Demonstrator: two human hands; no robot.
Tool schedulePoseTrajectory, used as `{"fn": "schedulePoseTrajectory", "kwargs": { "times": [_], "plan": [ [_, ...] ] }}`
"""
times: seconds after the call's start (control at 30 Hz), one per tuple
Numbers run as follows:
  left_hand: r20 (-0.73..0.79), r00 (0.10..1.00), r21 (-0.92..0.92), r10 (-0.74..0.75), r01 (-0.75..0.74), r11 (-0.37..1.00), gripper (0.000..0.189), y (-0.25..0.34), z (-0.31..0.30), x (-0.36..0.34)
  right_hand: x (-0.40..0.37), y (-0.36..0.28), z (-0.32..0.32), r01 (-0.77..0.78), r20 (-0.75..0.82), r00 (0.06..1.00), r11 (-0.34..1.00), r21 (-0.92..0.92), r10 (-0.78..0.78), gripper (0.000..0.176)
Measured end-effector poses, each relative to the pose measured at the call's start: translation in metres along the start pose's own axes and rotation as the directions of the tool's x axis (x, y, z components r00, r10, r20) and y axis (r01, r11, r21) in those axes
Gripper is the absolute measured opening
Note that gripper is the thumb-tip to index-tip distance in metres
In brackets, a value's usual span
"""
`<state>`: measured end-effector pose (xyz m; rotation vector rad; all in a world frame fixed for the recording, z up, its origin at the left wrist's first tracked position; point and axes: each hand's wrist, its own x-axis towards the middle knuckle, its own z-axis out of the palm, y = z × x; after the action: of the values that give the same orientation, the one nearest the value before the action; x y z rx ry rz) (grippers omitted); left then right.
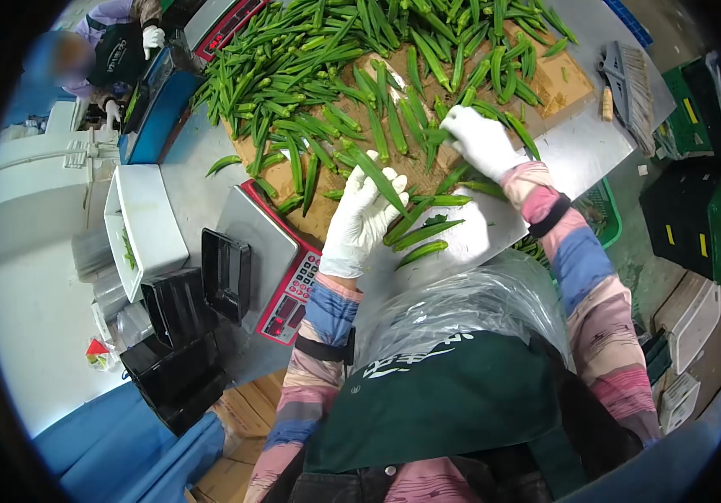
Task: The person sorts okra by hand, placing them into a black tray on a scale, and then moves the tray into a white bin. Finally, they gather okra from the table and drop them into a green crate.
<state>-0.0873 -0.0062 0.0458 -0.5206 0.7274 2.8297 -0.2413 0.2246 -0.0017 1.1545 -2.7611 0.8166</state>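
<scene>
In my white-gloved left hand (359, 216), turned palm up, an okra pod (379, 183) lies across the fingers, held near the thumb. My right hand (484, 144), also gloved in white, is closed at the near edge of the pile of okra (293, 75). A short green okra pod (436, 135) shows at its fingertips, partly hidden by the hand. Between and below both hands, several loose pods (423, 251) lie on the metal tabletop (482, 230). Brown cardboard (565, 88) is under the pile.
To the left stand a red-edged scale (293, 289) bearing a black tray (226, 275), more black trays (178, 306) and a white bin (147, 226). A brush (628, 92) lies at the right. Across the table is another person (113, 50) beside a second scale (222, 25).
</scene>
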Motion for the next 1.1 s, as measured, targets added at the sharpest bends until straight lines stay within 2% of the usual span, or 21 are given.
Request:
{"fn": "schedulePoseTrajectory", "kwargs": {
  "times": [0.03,0.13,0.17,0.2,0.23,0.3,0.37,0.43,0.5,0.57,0.63,0.7,0.77,0.8,0.83,0.9,0.93,0.97,1.0,1.03,1.1],
  "plan": [
    [-0.014,1.000,0.015,-0.010,0.010,1.000,0.055,-0.001,0.000,0.000,-0.006,0.001,-0.009,-0.002,-0.114,0.993,0.999,0.043,0.007,0.023],
    [-0.041,0.998,0.074,-0.049,0.052,0.996,0.055,-0.009,0.006,0.002,-0.041,0.010,-0.060,-0.209,-0.098,0.969,0.964,0.162,0.226,0.032],
    [-0.043,0.996,0.103,-0.082,0.086,0.991,0.055,-0.014,0.010,0.002,-0.061,0.019,-0.083,-0.305,0.016,0.948,0.894,0.329,0.317,0.033],
    [-0.044,0.993,0.130,-0.112,0.117,0.985,0.055,-0.020,0.014,0.002,-0.080,0.010,-0.116,-0.559,0.196,0.826,0.724,0.404,0.528,0.033],
    [-0.045,0.989,0.156,-0.141,0.146,0.977,0.056,-0.026,0.018,0.001,-0.110,0.027,-0.126,-0.537,0.142,0.840,0.770,0.345,0.523,0.030],
    [-0.012,0.984,0.145,-0.179,0.179,0.973,0.057,-0.034,0.025,0.001,-0.161,0.048,-0.164,-0.690,0.275,0.703,0.723,0.039,0.656,0.030],
    [0.002,0.977,0.121,-0.214,0.212,0.970,0.057,-0.040,0.027,0.001,-0.210,0.057,-0.173,-0.647,0.042,0.753,0.750,-0.137,0.657,0.030],
    [-0.036,0.984,0.168,-0.174,0.177,0.970,0.056,-0.043,0.029,0.004,-0.212,0.058,-0.176,-0.841,0.130,0.534,0.540,-0.012,0.835,0.030],
    [-0.082,0.986,0.255,-0.142,0.159,0.954,0.053,-0.045,0.018,0.017,-0.197,0.040,-0.146,-0.796,0.022,0.574,0.550,0.253,0.819,0.030],
    [-0.069,0.996,0.417,-0.053,0.077,0.905,0.031,-0.046,0.027,0.033,-0.170,0.019,-0.112,-0.626,-0.033,0.773,0.769,0.131,0.634,0.031],
    [-0.042,0.998,0.689,0.041,-0.001,0.725,0.021,-0.048,0.033,0.054,-0.147,0.007,-0.072,-0.443,0.014,0.892,0.869,0.221,0.451,0.040],
    [-0.002,0.985,0.893,0.175,-0.077,0.444,0.018,-0.066,0.044,0.076,-0.135,0.018,-0.028,-0.243,-0.079,0.967,0.970,0.016,0.243,0.048],
    [0.272,0.917,0.962,0.291,-0.247,-0.120,0.024,-0.093,0.025,0.098,-0.133,0.033,-0.013,-0.290,0.002,0.957,0.957,0.007,0.290,0.049],
    [0.347,0.902,0.906,0.257,-0.252,-0.341,0.029,-0.101,0.023,0.101,-0.131,0.034,-0.012,-0.312,0.042,0.949,0.950,0.001,0.312,0.050],
    [0.444,0.854,0.848,0.271,-0.302,-0.436,0.030,-0.108,0.011,0.106,-0.133,0.037,-0.015,-0.340,0.036,0.940,0.940,0.029,0.339,0.048],
    [0.393,0.899,0.838,0.195,-0.263,-0.479,0.026,-0.098,0.019,0.108,-0.139,0.038,-0.037,-0.399,0.033,0.917,0.913,0.086,0.398,0.044],
    [0.255,0.945,0.935,0.205,-0.187,-0.303,0.025,-0.090,0.026,0.105,-0.145,0.039,-0.044,-0.457,-0.033,0.883,0.875,0.161,0.468,0.039],
    [0.113,0.975,0.989,0.189,-0.092,-0.117,0.025,-0.076,0.042,0.098,-0.147,0.042,-0.052,-0.637,-0.005,0.761,0.749,0.182,0.649,0.037],
    [0.114,0.964,0.993,0.239,-0.108,-0.039,0.021,-0.060,0.055,0.093,-0.141,0.044,-0.065,-0.679,-0.012,0.720,0.709,0.188,0.693,0.038],
    [0.227,0.931,0.944,0.287,-0.283,0.171,0.023,-0.051,0.039,0.098,-0.136,0.048,-0.071,-0.722,-0.017,0.673,0.663,0.198,0.739,0.039],
    [0.159,0.950,0.882,0.269,-0.260,0.394,0.028,-0.022,0.048,0.089,-0.123,0.059,-0.061,-0.635,-0.161,0.723,0.739,0.226,0.671,0.039]
  ]
}}
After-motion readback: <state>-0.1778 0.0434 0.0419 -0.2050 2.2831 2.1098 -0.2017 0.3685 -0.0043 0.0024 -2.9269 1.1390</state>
